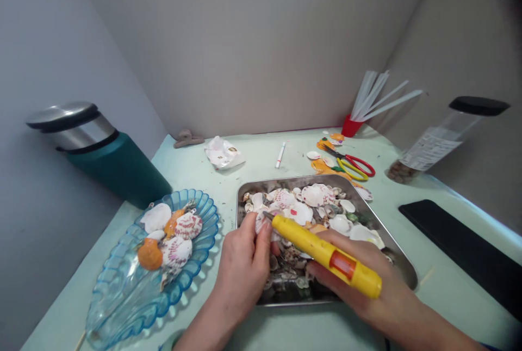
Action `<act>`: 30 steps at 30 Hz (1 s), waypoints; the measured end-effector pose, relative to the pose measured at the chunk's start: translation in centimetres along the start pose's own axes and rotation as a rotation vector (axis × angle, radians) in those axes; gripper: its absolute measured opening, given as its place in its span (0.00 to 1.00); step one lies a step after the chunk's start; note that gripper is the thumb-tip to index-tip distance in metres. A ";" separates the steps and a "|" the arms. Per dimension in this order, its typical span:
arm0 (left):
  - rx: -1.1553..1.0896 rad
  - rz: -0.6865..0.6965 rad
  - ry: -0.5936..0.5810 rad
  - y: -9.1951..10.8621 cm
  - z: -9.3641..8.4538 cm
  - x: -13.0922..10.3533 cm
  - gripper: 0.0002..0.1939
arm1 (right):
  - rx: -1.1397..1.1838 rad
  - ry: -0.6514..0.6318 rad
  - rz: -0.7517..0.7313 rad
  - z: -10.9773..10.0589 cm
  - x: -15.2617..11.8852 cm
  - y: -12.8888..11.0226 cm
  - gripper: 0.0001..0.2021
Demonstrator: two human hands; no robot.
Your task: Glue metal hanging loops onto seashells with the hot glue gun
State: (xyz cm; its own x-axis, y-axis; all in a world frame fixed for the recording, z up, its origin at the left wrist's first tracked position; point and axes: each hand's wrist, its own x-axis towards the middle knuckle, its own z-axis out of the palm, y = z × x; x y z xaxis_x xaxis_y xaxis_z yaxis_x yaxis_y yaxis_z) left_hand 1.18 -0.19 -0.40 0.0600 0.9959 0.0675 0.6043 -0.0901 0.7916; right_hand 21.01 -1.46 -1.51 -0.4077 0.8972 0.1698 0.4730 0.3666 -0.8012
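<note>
"Pinching what, with your left hand [244, 261]?"
"A small shell [260, 223]. Your thumb and fingers are closed on it, over the left part of the tray [403, 266]."
"And your right hand [377, 261]?"
"Your fingers are wrapped round the yellow tool [305, 242]. Its tip points left at the shell; whether they touch, you cannot tell from here."
"What lies under your hands?"
"Heaped shells [314, 195] in the tray, mostly white, some speckled."
"And to your left?"
"You have the blue dish [118, 285], with mixed shells [176, 251] toward its far end, and the flask [118, 168] just beside it."
"Far side?"
"The wrapper [223, 153] on the left, the white stick [280, 155] mid-table, and on the right the scissors [341, 156] and red cup [351, 127]."
"Right of your tray?"
"The black slab [457, 247], with the jar [432, 147] farther off."
</note>
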 end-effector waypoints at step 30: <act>-0.005 0.012 0.038 -0.2 0.1 -0.1 0.11 | 0.019 -0.028 0.012 0.0 0.1 -0.2 0.05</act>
State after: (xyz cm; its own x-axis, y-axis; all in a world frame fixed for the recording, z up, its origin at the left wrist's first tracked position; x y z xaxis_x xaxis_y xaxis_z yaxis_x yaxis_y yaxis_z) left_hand 1.14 -0.26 -0.59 0.0367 0.9943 0.1005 0.5998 -0.1024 0.7936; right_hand 20.87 -1.49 -1.35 -0.4236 0.8943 0.1439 0.4634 0.3505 -0.8139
